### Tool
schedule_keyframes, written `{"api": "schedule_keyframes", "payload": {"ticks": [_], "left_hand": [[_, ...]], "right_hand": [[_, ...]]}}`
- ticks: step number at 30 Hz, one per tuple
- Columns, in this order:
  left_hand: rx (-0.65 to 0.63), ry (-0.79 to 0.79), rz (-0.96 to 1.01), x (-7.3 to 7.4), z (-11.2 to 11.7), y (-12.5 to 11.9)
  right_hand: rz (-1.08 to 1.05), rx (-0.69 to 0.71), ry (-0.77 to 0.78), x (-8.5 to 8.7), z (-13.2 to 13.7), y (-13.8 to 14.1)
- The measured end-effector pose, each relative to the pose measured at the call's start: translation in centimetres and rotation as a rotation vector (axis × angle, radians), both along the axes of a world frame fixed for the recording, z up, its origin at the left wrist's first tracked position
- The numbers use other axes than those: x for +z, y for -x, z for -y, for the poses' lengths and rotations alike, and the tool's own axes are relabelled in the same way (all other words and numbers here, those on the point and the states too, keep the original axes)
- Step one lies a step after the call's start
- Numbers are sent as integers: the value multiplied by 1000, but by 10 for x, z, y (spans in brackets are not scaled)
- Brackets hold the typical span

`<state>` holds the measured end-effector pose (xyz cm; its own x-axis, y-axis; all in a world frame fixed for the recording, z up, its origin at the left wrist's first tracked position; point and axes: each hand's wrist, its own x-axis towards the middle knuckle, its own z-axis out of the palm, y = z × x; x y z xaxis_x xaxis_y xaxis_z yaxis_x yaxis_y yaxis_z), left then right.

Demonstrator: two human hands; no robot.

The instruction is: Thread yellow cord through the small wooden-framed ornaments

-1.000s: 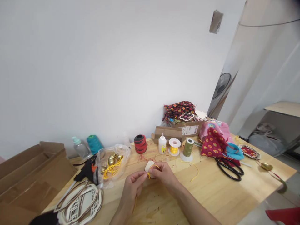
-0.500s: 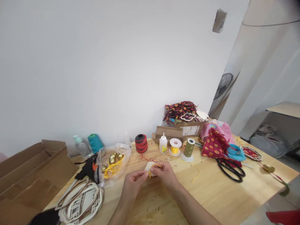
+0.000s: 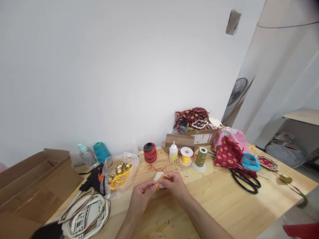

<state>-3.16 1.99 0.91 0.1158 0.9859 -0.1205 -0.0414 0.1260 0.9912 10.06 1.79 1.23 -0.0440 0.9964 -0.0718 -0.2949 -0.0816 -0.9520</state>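
Observation:
Both hands meet over the middle of the wooden table, fingertips nearly touching. My left hand (image 3: 143, 196) pinches a thin yellow cord (image 3: 158, 186) between thumb and forefinger. My right hand (image 3: 174, 186) grips the same cord, which arches in a small loop over its fingers. Just behind the fingertips is a pale, flat piece (image 3: 157, 176), partly covered by the right hand; whether it is joined to the cord I cannot tell. A loose yellow cord end (image 3: 210, 182) curves on the table to the right of my right hand.
Behind the hands stand a red thread spool (image 3: 150, 153), a white glue bottle (image 3: 173, 153), a yellow cord spool (image 3: 185, 156) and an olive thread spool (image 3: 200, 157). Left are a bag of bells (image 3: 121, 174) and a glue gun (image 3: 93, 179). Black-handled scissors (image 3: 245, 181) lie right.
The fingertips and the cord between them have shifted very slightly to the left. Both hands keep their pinch, and the table items stay put.

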Motion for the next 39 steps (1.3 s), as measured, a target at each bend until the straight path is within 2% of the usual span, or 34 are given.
{"api": "schedule_keyframes", "payload": {"ticks": [5, 10, 14, 17, 19, 22, 26, 32, 35, 39], "left_hand": [[-44, 6, -8, -4, -2, 0], [1, 64, 45, -1, 0, -4], [26, 174, 186, -4, -1, 0], [12, 219, 272, -7, -4, 4], [3, 231, 288, -9, -5, 5], [7, 223, 297, -10, -5, 4], [36, 220, 283, -4, -1, 1], [47, 204, 285, 5, 1, -2], [63, 140, 209, 2, -1, -1], [91, 52, 43, -4, -2, 1]], "right_hand": [[-22, -13, -36, -3, 0, 2], [0, -62, -34, -1, 0, 0], [105, 67, -139, 0, 1, -6], [305, 202, -251, -1, 3, -8], [448, 220, -283, -3, 4, -7], [599, 145, -333, -5, 5, -4], [720, 11, -362, -8, 6, 3], [587, -23, -277, -11, 5, 16], [542, -35, -243, -16, 2, 20], [761, -118, -253, -20, 2, 16]]}}
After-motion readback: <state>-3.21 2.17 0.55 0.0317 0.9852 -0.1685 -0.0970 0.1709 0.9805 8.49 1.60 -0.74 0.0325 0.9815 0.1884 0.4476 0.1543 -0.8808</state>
